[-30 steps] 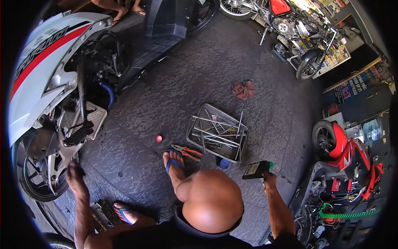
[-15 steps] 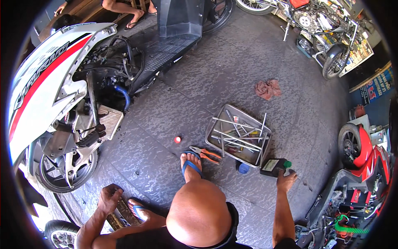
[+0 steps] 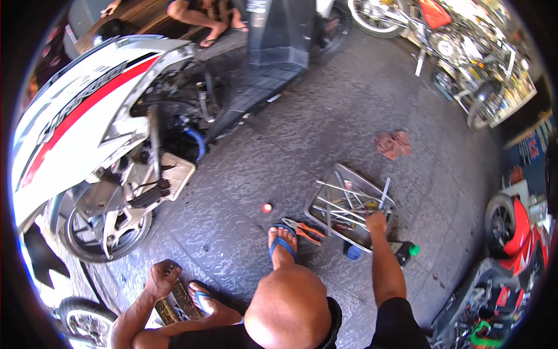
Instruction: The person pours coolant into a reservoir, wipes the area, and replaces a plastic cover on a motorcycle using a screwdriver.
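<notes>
My right hand (image 3: pixel 376 221) is over the near right side of a metal tray (image 3: pixel 309 213) full of tools. Its fingers curl down among several long metal rods (image 3: pixel 337 210); what they grip is hidden. Beside that forearm stands a dark bottle with a green cap (image 3: pixel 405 251), partly covered by the arm. A blue round container (image 3: pixel 352 251) sits at the tray's near edge. Orange-handled pliers (image 3: pixel 308 231) lie between the tray and my sandalled foot (image 3: pixel 282 241). My left hand (image 3: pixel 163 278) rests near my left knee, fingers curled; something dark shows at the fingertips, too small to name.
A white scooter (image 3: pixel 87 122) with its front stripped stands at left, its radiator (image 3: pixel 176 174) exposed. A small red cap (image 3: pixel 267 207) and a pink rag (image 3: pixel 393 144) lie on the floor. Red motorcycle parts (image 3: pixel 514 232) are at right; another motorcycle (image 3: pixel 459 55) stands far right.
My right hand has left the dark bottle and moved left and away from me onto the tools in the tray. The left hand stays by the knee. The whole view has shifted slightly.
</notes>
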